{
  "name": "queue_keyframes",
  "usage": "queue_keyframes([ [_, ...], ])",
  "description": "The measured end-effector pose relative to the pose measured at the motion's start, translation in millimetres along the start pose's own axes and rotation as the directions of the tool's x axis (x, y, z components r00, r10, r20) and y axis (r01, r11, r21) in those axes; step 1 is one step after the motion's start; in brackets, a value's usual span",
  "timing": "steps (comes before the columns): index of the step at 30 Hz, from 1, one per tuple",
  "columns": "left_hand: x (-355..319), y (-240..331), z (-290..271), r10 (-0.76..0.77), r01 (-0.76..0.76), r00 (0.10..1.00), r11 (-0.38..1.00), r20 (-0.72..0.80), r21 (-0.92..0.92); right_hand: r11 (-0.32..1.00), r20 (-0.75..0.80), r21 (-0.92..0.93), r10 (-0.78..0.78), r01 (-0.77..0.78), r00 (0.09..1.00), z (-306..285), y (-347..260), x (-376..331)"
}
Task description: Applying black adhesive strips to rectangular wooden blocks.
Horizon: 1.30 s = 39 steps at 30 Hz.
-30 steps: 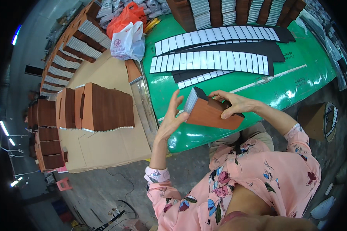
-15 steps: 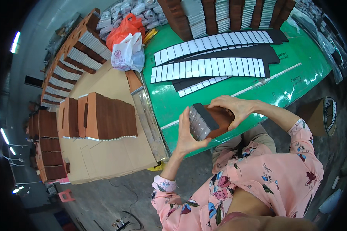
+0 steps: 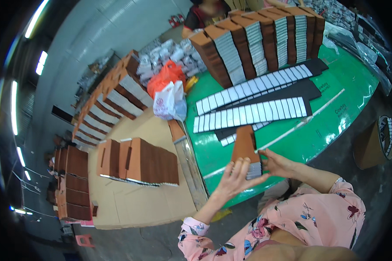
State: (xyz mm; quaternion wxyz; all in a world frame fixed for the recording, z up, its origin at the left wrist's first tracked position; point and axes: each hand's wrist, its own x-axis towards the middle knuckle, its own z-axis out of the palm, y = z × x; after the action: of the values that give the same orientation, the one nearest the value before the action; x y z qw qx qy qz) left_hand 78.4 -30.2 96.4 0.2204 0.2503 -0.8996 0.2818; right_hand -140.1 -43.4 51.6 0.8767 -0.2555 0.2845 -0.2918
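Both hands hold a small stack of brown leather-like pieces (image 3: pixel 244 145) at the near edge of the green table (image 3: pixel 326 130). The stack is tilted up, its pale ridged edge facing me at the bottom. My left hand (image 3: pixel 236 179) is wrapped over its near left side. Against its right side rest the fingers of my right hand (image 3: pixel 278 164), partly hidden behind the stack. Just beyond lie long black strips with rows of white rectangles (image 3: pixel 252 114), overlapping one another.
Tall brown-and-white stacks (image 3: pixel 257 39) line the table's far side, with a person (image 3: pixel 207 17) behind them. To the left, a cardboard-covered surface (image 3: pixel 139 209) bears more brown stacks (image 3: pixel 150 161). White (image 3: pixel 170 102) and red (image 3: pixel 166 76) plastic bags sit between. A bin (image 3: pixel 370 145) stands right.
The stack has turned from lying sideways between my hands to standing with its brown face up. My hands have drawn closer together around it. The view has shifted, showing more of the far side.
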Motion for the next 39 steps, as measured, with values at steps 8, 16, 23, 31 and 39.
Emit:
queue_keyframes([
  [8, -0.8, 32.0, -8.3, 0.242, -0.252, 0.952, 0.967, 0.19, 0.03, 0.993, -0.107, 0.115, 0.043, -0.031, 0.993, 15.3, 3.6, -9.5],
  [16, -3.2, 55.2, -38.0, -0.494, 0.535, 0.844, 0.756, 0.208, -0.377, 0.964, -0.138, -0.16, -0.234, 0.211, 0.962, -9.0, -12.7, -2.2],
  [23, -17.3, 55.6, 1.7, -0.452, 0.513, 0.34, -0.646, 0.825, -0.565, 0.937, 0.021, -0.295, -0.188, 0.186, 0.982, -10.9, -18.2, -7.2],
  [31, 2.6, 86.7, 11.3, -0.419, 0.409, 0.264, -0.767, 0.869, -0.494, 0.927, 0.083, -0.358, -0.089, 0.113, 0.993, -30.0, -17.4, -15.5],
  [39, 17.8, 106.8, 24.3, -0.567, 0.234, 0.129, -0.78, 0.814, -0.58, 0.85, 0.14, -0.524, 0.025, 0.053, 0.99, -33.7, -46.0, -18.3],
])
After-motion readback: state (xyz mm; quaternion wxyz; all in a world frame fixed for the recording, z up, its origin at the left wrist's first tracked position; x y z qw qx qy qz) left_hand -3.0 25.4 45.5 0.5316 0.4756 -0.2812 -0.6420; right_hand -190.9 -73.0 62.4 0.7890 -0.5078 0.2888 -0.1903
